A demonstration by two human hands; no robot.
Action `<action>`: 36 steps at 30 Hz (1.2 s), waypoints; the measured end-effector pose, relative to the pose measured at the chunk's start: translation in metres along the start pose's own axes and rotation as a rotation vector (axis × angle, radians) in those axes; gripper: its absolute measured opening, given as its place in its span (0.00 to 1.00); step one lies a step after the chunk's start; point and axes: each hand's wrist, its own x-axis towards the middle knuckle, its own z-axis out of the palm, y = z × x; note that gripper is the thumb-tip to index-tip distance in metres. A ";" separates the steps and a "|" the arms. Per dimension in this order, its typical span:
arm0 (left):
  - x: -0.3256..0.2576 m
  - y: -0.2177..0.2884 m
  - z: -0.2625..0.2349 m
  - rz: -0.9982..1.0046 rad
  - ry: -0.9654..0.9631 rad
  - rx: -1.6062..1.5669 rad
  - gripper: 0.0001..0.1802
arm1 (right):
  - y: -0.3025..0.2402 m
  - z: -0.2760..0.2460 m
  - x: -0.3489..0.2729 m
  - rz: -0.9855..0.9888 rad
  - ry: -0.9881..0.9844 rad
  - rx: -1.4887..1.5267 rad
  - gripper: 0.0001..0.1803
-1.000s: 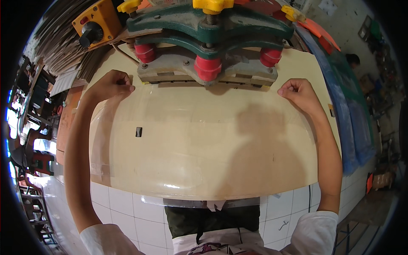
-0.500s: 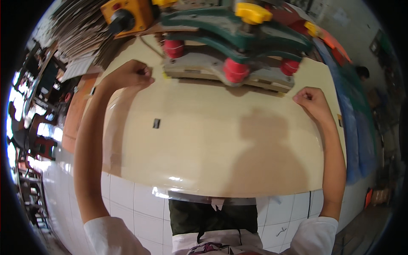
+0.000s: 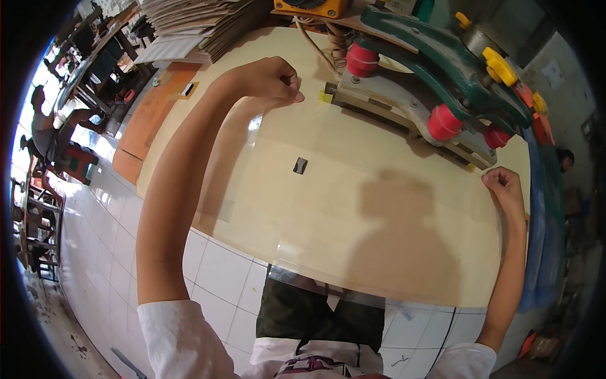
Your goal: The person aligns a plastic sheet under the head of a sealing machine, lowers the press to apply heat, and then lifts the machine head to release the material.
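Sheet stretched between two fists, right up against the press

Sheet (image 3: 379, 234) of clear plastic, one only, lies on the cream table (image 3: 189, 126), long axis running hand to hand, far edge at the green press (image 3: 442, 69). Press has three red rollers. Left hand (image 3: 268, 79) pinches its corner beside the press; right hand (image 3: 505, 186), fingers curled tight, grips the opposite one. One small dark tab (image 3: 300, 165) sits nearer the left.

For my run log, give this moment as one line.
left hand: pinching clear sheet | right hand: gripping sheet edge | sheet: flat on cream table, at green press
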 end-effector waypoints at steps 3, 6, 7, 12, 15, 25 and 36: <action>0.002 -0.001 0.001 -0.001 -0.017 -0.011 0.15 | -0.001 0.000 -0.001 0.009 0.008 -0.013 0.07; 0.003 -0.003 0.000 -0.027 -0.044 -0.037 0.15 | 0.000 0.000 0.000 -0.002 0.003 -0.004 0.07; 0.003 -0.003 0.000 -0.041 -0.058 -0.048 0.15 | 0.002 0.001 0.000 -0.006 0.000 0.004 0.07; 0.004 -0.006 0.001 -0.018 -0.048 -0.057 0.15 | -0.001 0.001 -0.002 0.018 -0.008 0.025 0.07; 0.006 -0.007 0.000 -0.024 -0.070 -0.070 0.15 | -0.002 0.001 -0.002 0.027 -0.013 0.018 0.07; 0.005 -0.004 -0.001 -0.062 -0.081 -0.087 0.15 | -0.001 0.000 -0.003 -0.004 -0.029 0.026 0.08; 0.005 0.001 -0.003 -0.087 -0.089 -0.079 0.14 | -0.004 0.001 -0.004 0.015 -0.041 0.060 0.08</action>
